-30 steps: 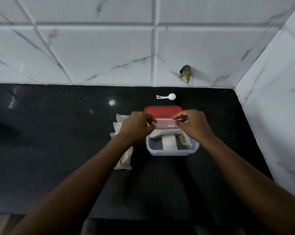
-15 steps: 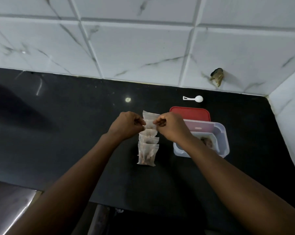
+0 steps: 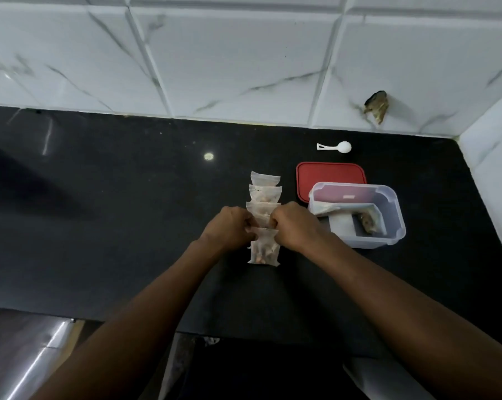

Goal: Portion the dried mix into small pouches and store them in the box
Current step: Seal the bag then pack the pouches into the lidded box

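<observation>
Several small clear pouches of dried mix lie in an overlapping row point(image 3: 265, 194) on the black counter. The nearest pouch point(image 3: 263, 252) is pinched at its top edge from both sides: my left hand point(image 3: 229, 227) grips the left corner, my right hand point(image 3: 294, 225) the right corner. To the right stands the clear plastic box point(image 3: 394, 209), open, with pouches lying inside. Its red lid point(image 3: 330, 176) lies flat behind it.
A small white scoop point(image 3: 335, 146) rests near the back wall. White marble tiles form the back wall, and a side wall point(image 3: 492, 180) closes the counter on the right. The counter's front edge point(image 3: 99, 319) runs close below my forearms.
My hands left the box, moved left to the pouch row, then came down the row toward me to the nearest pouch. The view shifted left.
</observation>
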Demonstrator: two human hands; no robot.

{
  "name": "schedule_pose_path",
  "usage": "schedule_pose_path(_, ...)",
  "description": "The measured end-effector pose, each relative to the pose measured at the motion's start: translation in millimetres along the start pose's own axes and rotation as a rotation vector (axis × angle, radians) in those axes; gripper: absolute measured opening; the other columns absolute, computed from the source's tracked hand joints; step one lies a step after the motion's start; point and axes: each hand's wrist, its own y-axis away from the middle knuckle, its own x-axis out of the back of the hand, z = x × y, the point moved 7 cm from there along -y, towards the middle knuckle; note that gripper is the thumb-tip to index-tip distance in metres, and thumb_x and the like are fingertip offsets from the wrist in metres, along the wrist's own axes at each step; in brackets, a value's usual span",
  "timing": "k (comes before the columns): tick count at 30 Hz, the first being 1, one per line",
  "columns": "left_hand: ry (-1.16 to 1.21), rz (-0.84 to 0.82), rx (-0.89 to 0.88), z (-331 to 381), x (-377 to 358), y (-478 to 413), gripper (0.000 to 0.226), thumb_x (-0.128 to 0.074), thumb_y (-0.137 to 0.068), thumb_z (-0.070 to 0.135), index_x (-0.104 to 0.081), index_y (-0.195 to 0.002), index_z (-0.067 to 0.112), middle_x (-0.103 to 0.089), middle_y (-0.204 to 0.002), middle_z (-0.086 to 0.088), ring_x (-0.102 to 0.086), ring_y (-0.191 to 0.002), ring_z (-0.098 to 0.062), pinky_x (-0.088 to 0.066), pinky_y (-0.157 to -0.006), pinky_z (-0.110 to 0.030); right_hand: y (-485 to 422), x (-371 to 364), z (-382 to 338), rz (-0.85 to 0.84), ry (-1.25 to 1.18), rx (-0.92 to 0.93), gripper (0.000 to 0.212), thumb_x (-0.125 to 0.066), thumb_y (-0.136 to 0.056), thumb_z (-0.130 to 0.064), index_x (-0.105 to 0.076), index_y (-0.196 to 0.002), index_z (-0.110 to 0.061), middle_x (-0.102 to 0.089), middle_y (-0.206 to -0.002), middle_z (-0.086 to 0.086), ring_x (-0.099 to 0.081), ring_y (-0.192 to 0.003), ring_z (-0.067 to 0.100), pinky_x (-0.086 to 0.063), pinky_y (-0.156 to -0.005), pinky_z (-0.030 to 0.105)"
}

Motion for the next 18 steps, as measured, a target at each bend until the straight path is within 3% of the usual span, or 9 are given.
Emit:
schedule_pose_path(3,0.041,-0.037,-0.057,4.4,4.3,2.2,0.008,-0.081,-0.088,0.019,-0.080,-0.095,0.016,-0.078,-0.093,0.002,-0.070,-0.082,-0.004,-0.061,-0.082,-0.027,9.0,6.5,3.1,0.009,-0.043,-0.011,0.007,-0.075,-0.082,-0.010,-0.076,-0.085,-0.016,-0.070,-0.086,0.001,-0.069,-0.078,0.018,-0.050,-0.064,0.028)
schedule_pose_path(6,0.128,-0.114,-0.135,17.5,18.6,7.0,0.005,-0.080,-0.089,0.025,-0.080,-0.092,0.021,-0.077,-0.091,0.010,-0.071,-0.086,0.001,-0.056,-0.082,-0.021,23.0,26.1,16.0,-0.022,-0.214,-0.019,0.009,-0.082,-0.082,-0.016,-0.080,-0.089,-0.021,-0.073,-0.087,-0.008,-0.069,-0.081,0.007,-0.055,-0.074,0.024)
schedule_pose_path(10,0.272,-0.095,-0.280,57.6,49.5,1.9,0.007,-0.077,-0.092,0.019,-0.080,-0.088,0.024,-0.079,-0.092,0.009,-0.074,-0.088,-0.006,-0.057,-0.087,-0.025,43.1,72.6,41.3,0.005,-0.372,-0.010,0.013,-0.083,-0.082,-0.017,-0.082,-0.094,-0.023,-0.075,-0.083,-0.013,-0.069,-0.077,-0.001,-0.051,-0.072,0.014)
schedule_pose_path(14,0.397,-0.006,-0.367,105.6,63.1,-18.3,0.010,-0.077,-0.092,0.013,-0.079,-0.087,0.021,-0.079,-0.090,0.000,-0.076,-0.084,-0.019,-0.062,-0.083,-0.031,59.8,120.8,76.0,0.143,-0.417,-0.039,0.012,-0.083,-0.083,-0.025,-0.080,-0.094,-0.027,-0.076,-0.088,-0.014,-0.067,-0.079,-0.008,-0.047,-0.067,0.008)
schedule_pose_path(18,0.536,0.031,-0.368,138.7,58.1,-39.4,0.005,-0.074,-0.095,0.013,-0.079,-0.094,0.011,-0.079,-0.092,-0.008,-0.076,-0.084,-0.016,-0.062,-0.081,-0.031,72.7,152.1,105.6,0.266,-0.442,-0.047,0.015,-0.080,-0.087,-0.029,-0.079,-0.102,-0.028,-0.075,-0.089,-0.016,-0.067,-0.079,-0.008,-0.047,-0.070,0.010)
